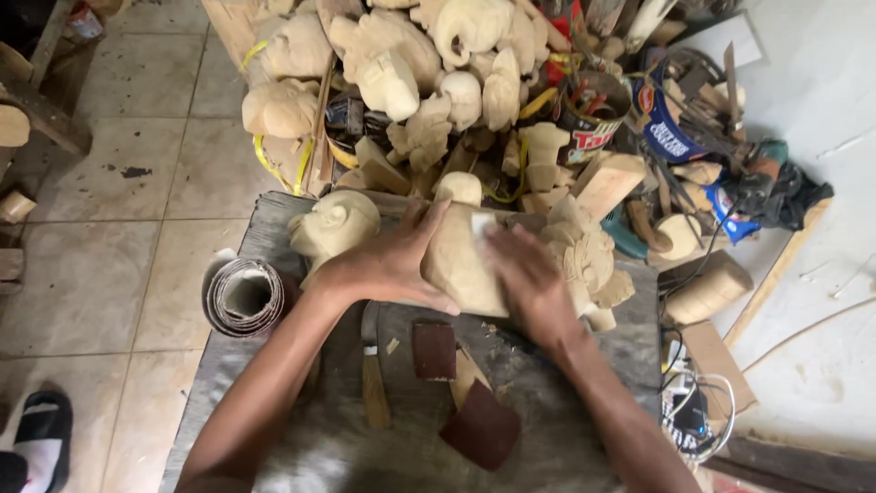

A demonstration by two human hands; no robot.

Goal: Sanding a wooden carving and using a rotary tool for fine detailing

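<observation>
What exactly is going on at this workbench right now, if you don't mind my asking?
A person is working on an unfinished wooden carving on a grey bench. The left hand steadies it, while the right hand presses a small pale piece, probably sandpaper, against it. A knife, sandpaper scraps and a sandpaper roll lie nearby. More pale carvings are piled behind.

Lighting: even, soft daylight, moderately bright; brightest on white floor [821, 365] at right. Shadows: faint, diffuse, beneath arms on bench [584, 429]. Glare: none. Blur: slight motion smear on right hand [529, 278]. Edges: wide-angle bowing; corners softer.
</observation>
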